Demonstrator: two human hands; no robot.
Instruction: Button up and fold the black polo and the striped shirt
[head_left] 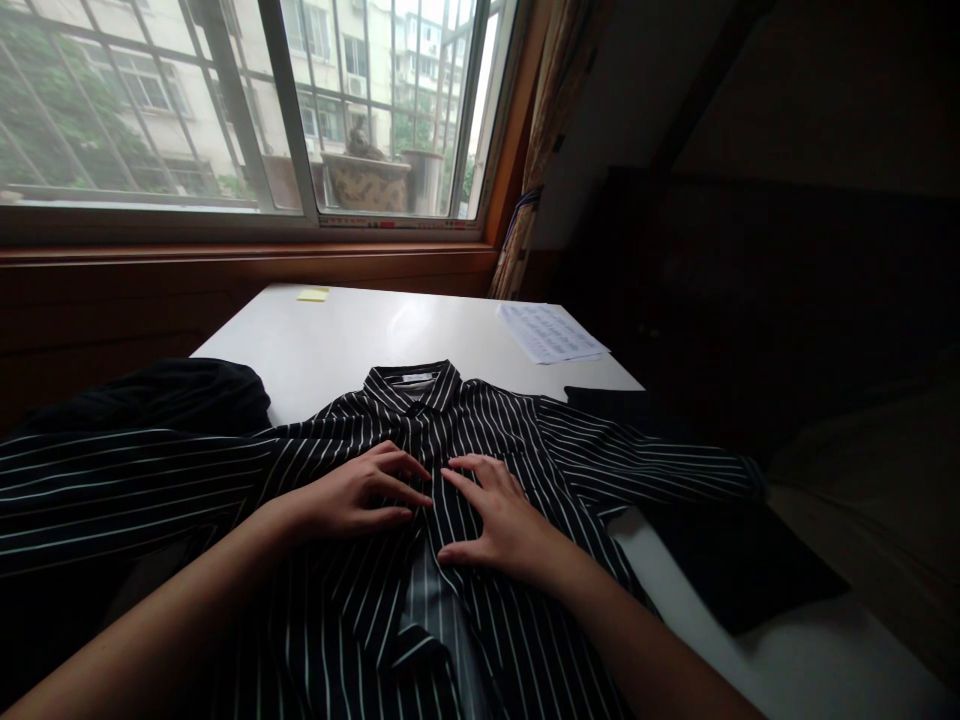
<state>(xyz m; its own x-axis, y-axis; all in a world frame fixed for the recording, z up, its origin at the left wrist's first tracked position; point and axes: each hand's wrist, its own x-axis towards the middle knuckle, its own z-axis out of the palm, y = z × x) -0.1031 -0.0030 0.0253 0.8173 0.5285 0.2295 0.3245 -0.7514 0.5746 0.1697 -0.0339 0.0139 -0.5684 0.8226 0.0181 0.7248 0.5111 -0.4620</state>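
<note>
A black shirt with white stripes point(487, 420) lies spread out, front side up, its collar toward the window and its sleeves stretched to both sides. My left hand point(375, 490) rests on the shirt's chest just left of the front opening, fingers apart. On the other side of the opening lies my right hand point(491, 510), also with its fingers spread on the cloth. Below the hands the front edges part, and the paler inner side shows through. The shirt's lower hem runs out of view.
The shirt lies on a white table point(405, 320). A dark heap of cloth point(165, 395) sits at the left, and a flat black piece point(742, 560) lies under the right sleeve. Printed sheets point(551, 333) and a yellow sticky note point(313, 295) lie toward the window point(360, 120).
</note>
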